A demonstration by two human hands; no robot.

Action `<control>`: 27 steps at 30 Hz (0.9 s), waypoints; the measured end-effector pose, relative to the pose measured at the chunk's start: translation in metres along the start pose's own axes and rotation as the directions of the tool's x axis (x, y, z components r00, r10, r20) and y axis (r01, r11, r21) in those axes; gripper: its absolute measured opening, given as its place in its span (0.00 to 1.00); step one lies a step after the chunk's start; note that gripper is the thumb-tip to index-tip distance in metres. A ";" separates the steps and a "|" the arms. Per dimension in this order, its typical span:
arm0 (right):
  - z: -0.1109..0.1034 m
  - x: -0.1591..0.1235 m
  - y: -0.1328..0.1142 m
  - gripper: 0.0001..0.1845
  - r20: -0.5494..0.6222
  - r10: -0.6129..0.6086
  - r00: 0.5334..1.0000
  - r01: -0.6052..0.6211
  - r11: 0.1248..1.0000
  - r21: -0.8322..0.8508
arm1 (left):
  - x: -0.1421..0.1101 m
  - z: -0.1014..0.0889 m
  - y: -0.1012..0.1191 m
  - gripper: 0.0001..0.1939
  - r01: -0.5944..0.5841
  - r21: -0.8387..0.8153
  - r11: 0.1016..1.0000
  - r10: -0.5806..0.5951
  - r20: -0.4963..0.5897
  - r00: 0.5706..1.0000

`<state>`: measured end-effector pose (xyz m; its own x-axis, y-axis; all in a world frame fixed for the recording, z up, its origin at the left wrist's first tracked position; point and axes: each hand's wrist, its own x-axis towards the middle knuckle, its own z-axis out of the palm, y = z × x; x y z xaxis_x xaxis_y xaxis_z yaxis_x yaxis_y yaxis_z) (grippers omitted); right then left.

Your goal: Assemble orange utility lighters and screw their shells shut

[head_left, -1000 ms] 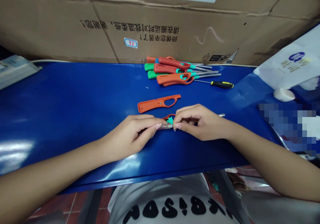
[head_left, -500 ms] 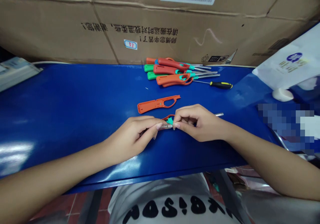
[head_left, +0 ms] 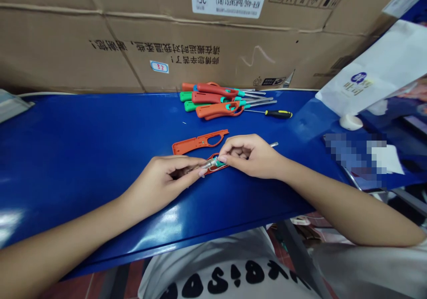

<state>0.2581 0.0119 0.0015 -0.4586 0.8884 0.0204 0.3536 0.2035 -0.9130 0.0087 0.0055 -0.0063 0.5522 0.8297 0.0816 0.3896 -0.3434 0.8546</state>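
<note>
My left hand (head_left: 163, 179) is closed around a clear lighter fuel tank (head_left: 208, 163) with a metallic end pointing right. Thumb and forefinger of my right hand (head_left: 255, 156) are pinched together at that end; whatever small part they grip is hidden. Beneath the fingers lies an orange lighter half-shell (head_left: 210, 171) with a teal part (head_left: 220, 162) and a thin pale wire. Its metal tube tip (head_left: 274, 145) sticks out beyond my right hand. Just behind, the other orange half-shell (head_left: 187, 146) rests with its hollow side up.
Several assembled lighters (head_left: 216, 98), red, orange and green, are piled at the back beside a black-and-yellow screwdriver (head_left: 278, 114). A large cardboard box (head_left: 133, 27) walls off the far edge of the blue table (head_left: 83, 156). At right stand a white bag (head_left: 367, 76) and a white rounded object (head_left: 351, 122).
The view has shifted, so everything sits farther left. The tank's metallic end now tilts up toward my right fingers, and more of the shell and wire shows below. Both hands remain closed.
</note>
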 end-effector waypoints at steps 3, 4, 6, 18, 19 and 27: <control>0.001 0.000 0.001 0.10 0.019 0.047 0.999 -0.048 0.996 0.073 | -0.001 0.002 0.000 0.14 -0.019 -0.009 1.000 0.019 -0.030 0.999; 0.002 0.000 0.001 0.11 0.024 0.061 0.998 -0.063 0.994 0.090 | -0.001 0.003 0.000 0.14 -0.021 -0.010 1.000 0.020 -0.038 0.999; 0.001 0.001 0.001 0.11 0.034 0.082 0.996 -0.085 0.989 0.118 | -0.001 0.004 -0.001 0.13 -0.026 -0.022 0.999 0.025 -0.048 0.999; 0.003 0.000 0.001 0.13 0.049 0.123 0.991 -0.128 0.982 0.136 | -0.002 0.007 0.002 0.12 -0.029 -0.077 0.997 0.025 -0.053 0.998; 0.003 0.000 0.001 0.13 0.048 0.125 0.991 -0.131 0.983 0.133 | -0.001 0.007 0.002 0.12 -0.034 -0.084 0.996 0.029 -0.053 0.998; -0.004 0.003 -0.001 0.13 0.038 0.148 0.988 -0.153 0.949 0.275 | -0.001 0.005 0.007 0.12 0.005 -0.068 0.998 -0.010 -0.078 0.997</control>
<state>0.2597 0.0157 0.0038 -0.4321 0.8923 -0.1308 0.1816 -0.0559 -0.9818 0.0144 0.0005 -0.0031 0.4893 0.8648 0.1123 0.3413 -0.3084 0.8879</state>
